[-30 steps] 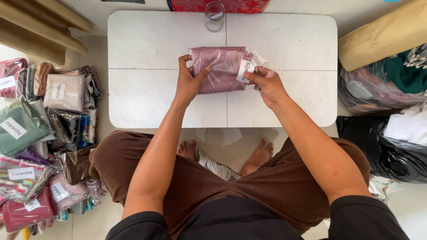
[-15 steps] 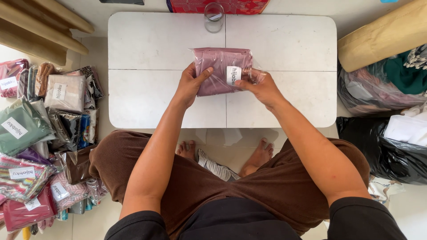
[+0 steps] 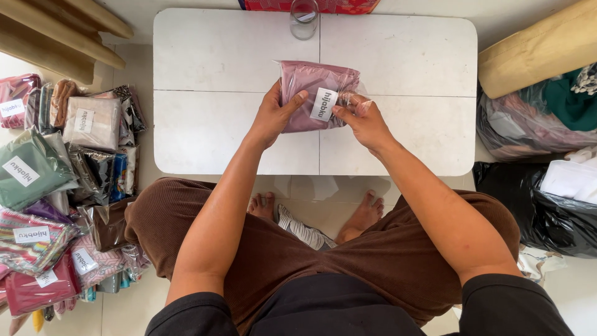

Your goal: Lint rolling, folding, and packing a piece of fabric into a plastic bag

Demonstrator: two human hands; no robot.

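In the head view, a soft pink cloth packed in a clear bag (image 3: 311, 93) is held over the middle of the white counter (image 3: 205, 130). The left hand (image 3: 273, 115) is closed on the bag's left side, with the thumb on top and the other fingers hidden under it. The right hand (image 3: 364, 121) is closed on the right side, and its thumb and first finger are pinched at the edge of a white sticker (image 3: 324, 104) on the bag's front. It cannot be told for sure whether the sticker is stuck down all the way.

The bag looks light and squashy. It can likely be bent and pressed with no harm. The clear wrap looks smooth and shiny, so it may be slippery. A good hold is likely found on both short sides, as is done here.

A glass (image 3: 304, 17) is seen at the far edge of the counter, well apart from the bag. Many packed cloths (image 3: 37, 180) are piled on the floor to the left. Dark bags (image 3: 547, 211) are seen on the right.
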